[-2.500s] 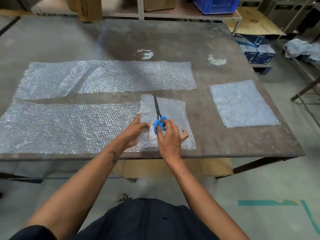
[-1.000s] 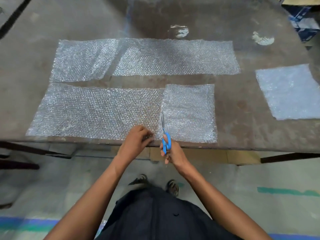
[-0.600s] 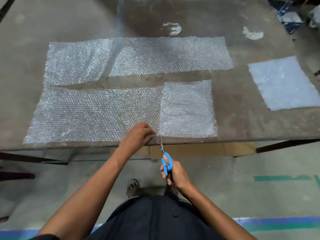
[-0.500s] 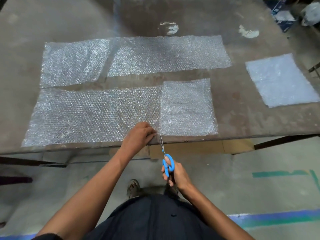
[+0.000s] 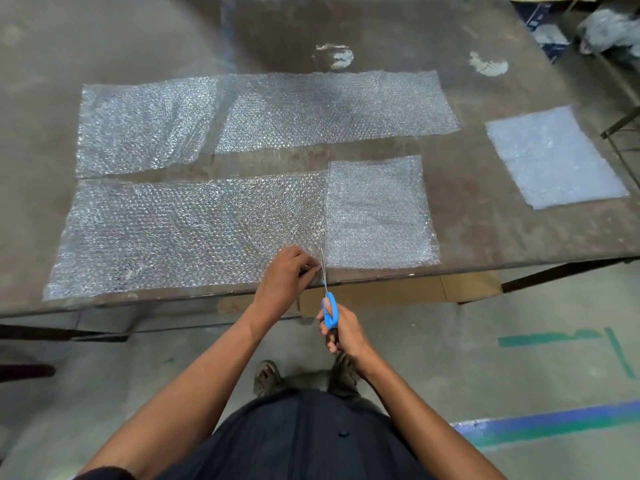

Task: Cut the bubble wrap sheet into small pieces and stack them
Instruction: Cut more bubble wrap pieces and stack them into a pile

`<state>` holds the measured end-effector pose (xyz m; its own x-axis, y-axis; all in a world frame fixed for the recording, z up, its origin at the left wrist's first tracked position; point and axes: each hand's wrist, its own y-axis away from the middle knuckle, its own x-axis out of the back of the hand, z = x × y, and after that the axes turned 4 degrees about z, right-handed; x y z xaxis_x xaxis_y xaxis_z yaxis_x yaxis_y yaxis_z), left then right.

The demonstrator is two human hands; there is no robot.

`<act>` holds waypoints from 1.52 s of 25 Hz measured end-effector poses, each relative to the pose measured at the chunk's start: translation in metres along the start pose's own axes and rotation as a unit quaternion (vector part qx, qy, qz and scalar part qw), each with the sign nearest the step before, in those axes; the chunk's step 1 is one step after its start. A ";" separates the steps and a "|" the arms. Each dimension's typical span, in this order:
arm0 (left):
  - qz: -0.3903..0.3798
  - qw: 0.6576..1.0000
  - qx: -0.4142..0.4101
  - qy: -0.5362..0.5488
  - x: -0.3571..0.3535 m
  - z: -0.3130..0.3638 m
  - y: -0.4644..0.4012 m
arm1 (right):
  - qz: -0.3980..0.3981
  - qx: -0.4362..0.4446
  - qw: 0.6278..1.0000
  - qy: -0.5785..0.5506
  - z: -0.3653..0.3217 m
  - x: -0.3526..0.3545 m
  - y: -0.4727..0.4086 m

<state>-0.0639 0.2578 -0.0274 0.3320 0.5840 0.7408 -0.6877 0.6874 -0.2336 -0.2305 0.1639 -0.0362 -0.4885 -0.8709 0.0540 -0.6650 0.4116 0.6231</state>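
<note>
Lying along the near edge of the table (image 5: pixel 485 237), the long bubble wrap strip (image 5: pixel 187 233) is seen at the left, with a second strip (image 5: pixel 270 116) further back, apart from it across a band of bare tabletop. The near strip's right end is pinned at the table edge by the left hand (image 5: pixel 289 271), whose fingers are curled down onto the wrap beside the cut line. Just right of that hand the scissors (image 5: pixel 327 296) are held by the right hand (image 5: pixel 341 332), wrapped around the blue handles off the near edge, with the blades pointing away into the seam; whether the blades are parted cannot be told. To the right of the seam a squarish piece (image 5: pixel 377 213) lies flat, touching the strip, and whether it is fully severed at the near edge cannot be told. A pale stack (image 5: pixel 554 157) sits well apart at the far right. Several risks are judged from here. The left fingertips lie very close to the blades, so a nick could be caused by a hurried closing. A ragged tear could be produced if a last uncut thread is pulled. The light film could be dragged off the near edge by the scissors, and the stack's alignment could be spoiled when the piece is carried across.
</note>
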 end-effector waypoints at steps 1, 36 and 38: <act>-0.001 1.000 0.001 0.002 -0.001 -0.001 0.000 | 0.000 0.004 1.000 0.009 0.002 -0.001 0.001; 0.048 0.991 0.072 0.103 -0.008 0.003 0.005 | 0.016 -0.035 0.999 0.023 -0.079 -0.002 -0.008; 0.074 0.989 0.070 0.105 -0.008 0.004 0.005 | 0.013 -0.028 0.999 0.018 -0.072 0.001 -0.006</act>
<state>-0.0729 0.2546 -0.0320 0.3384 0.7602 0.5546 -0.8167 0.5300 -0.2282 -0.1860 0.1415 0.0159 -0.4842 -0.8694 0.0984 -0.6184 0.4196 0.6644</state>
